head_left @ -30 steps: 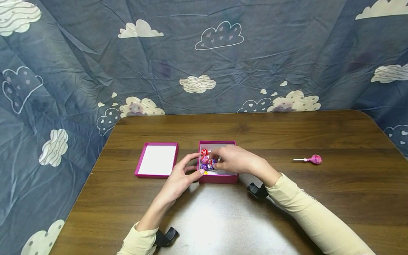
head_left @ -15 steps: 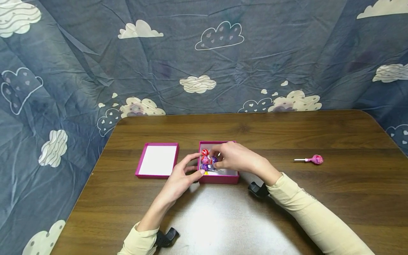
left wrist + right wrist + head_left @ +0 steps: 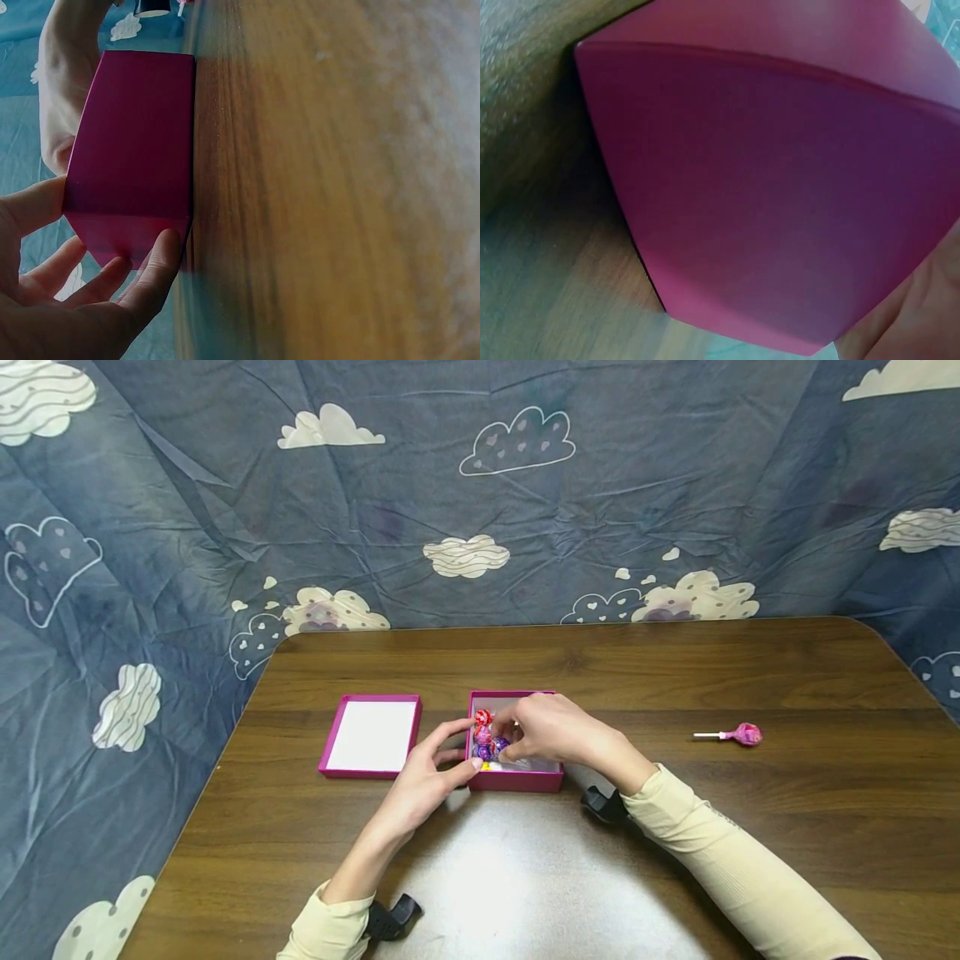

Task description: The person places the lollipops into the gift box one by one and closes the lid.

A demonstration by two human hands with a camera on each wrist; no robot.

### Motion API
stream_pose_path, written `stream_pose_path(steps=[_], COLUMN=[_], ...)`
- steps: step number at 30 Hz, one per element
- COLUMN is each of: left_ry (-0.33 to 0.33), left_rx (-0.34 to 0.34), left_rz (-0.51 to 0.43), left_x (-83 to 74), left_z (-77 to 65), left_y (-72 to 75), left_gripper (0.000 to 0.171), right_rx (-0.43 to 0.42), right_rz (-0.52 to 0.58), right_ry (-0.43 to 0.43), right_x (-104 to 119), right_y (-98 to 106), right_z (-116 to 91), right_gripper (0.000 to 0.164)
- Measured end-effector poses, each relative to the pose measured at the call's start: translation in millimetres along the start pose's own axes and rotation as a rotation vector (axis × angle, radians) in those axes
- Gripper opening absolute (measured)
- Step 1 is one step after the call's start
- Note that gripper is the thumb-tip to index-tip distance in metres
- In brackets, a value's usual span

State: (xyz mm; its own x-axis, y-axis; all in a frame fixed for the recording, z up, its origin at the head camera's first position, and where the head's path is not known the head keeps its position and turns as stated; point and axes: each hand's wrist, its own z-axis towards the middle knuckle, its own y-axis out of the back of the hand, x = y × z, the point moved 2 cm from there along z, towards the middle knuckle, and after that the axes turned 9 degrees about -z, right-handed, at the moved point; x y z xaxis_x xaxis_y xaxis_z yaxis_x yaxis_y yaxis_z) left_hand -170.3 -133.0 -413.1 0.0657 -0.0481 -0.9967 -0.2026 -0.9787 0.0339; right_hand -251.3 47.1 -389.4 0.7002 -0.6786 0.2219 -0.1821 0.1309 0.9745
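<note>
A magenta box [image 3: 516, 782] with several wrapped lollipops inside stands mid-table. My left hand [image 3: 424, 781] holds its left end, thumb at the front corner and fingers against the end wall; the left wrist view shows these fingers [image 3: 159, 262] on the box's outside. Reaching into the box from the right, my right hand [image 3: 558, 729] pinches a purple-wrapped lollipop [image 3: 500, 746] between thumb and fingers. Beside it, along the left wall, lie a red lollipop [image 3: 483, 717], a pink one [image 3: 483, 735] and another purple one [image 3: 482, 751]. My right hand covers part of the inside.
Left of the box lies its magenta lid [image 3: 332, 737], white inside facing up. A single pink lollipop [image 3: 746, 735] lies far to the right on the wooden table [image 3: 637, 677]. A dark blue cloud-patterned cloth [image 3: 405, 485] hangs behind.
The purple lollipop in my right hand has shifted slightly within the box, first up and then back down toward the front left. My left hand has stayed on the box.
</note>
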Motion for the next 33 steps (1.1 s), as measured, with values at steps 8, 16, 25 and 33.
stream_pose_path(steps=[8,16,25,33], left_ry=[-0.007,0.01,0.002,0.016], left_rx=[-0.012,-0.023,-0.02,-0.018], left_rz=[0.005,0.025,0.019,0.001], left_x=[4.2,3.0,3.5,-7.3], left_z=[0.9,0.8,1.6,-2.9], left_y=[0.1,0.2,0.6,-2.5], left_gripper=[0.052,0.052,0.053,0.053], right_rx=[-0.041,-0.059,-0.052,-0.083], right_rz=[-0.045,-0.007,0.026,0.216], right_ry=[0.006,0.015,0.049,0.096], right_x=[-1.2,-3.6,-5.9,-9.4], right_y=[-1.8,-1.2,1.5,4.0], right_z=[1.6,1.9,1.4,-0.9], right_gripper=[0.02,0.02,0.02,0.017])
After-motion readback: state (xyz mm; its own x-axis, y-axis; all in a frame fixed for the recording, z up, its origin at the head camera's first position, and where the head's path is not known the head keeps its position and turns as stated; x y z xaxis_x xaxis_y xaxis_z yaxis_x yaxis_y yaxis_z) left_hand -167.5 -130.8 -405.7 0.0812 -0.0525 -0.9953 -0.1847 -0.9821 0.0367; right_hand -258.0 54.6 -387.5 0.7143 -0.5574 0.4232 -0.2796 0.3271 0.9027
